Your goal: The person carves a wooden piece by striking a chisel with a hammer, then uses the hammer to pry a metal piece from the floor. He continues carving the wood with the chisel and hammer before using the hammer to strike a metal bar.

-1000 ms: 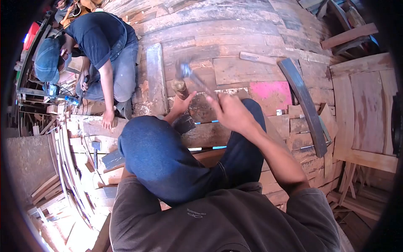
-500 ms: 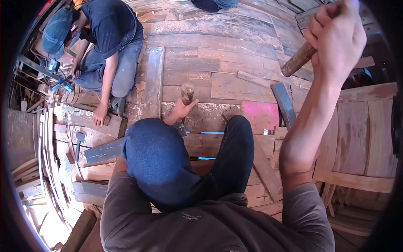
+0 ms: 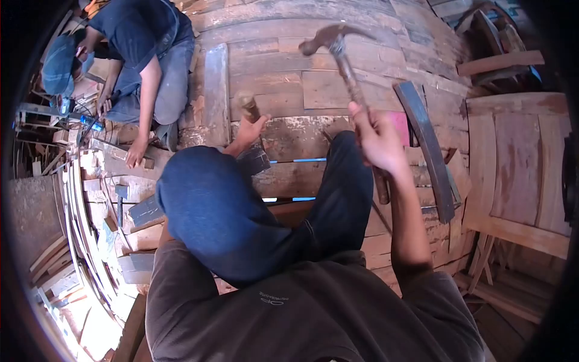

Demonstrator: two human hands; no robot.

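My right hand [image 3: 381,143] is wrapped round the wooden handle of a claw hammer [image 3: 345,65], its metal head raised above the floor to the front. Beyond my left knee, my left hand [image 3: 246,134] grips a short thick tool with a worn round top [image 3: 248,104], held upright. The tool's lower end is hidden. Close below that hand lies a dark wood block [image 3: 254,160]. A scuffed plank [image 3: 295,134] runs across in front of my knees.
At the left a co-worker [image 3: 142,36] sits on the floor, one hand on a wood piece [image 3: 123,158]. A second hammer [image 3: 121,196] lies nearby. Right of my hand are a long dark board [image 3: 425,151], a pink patch [image 3: 398,127] and a wooden panel [image 3: 512,163].
My right hand has come down and leftward from the upper right, bringing the hammer head into view. My left hand, still on the tool, appears slightly further left and higher as the view shifted.
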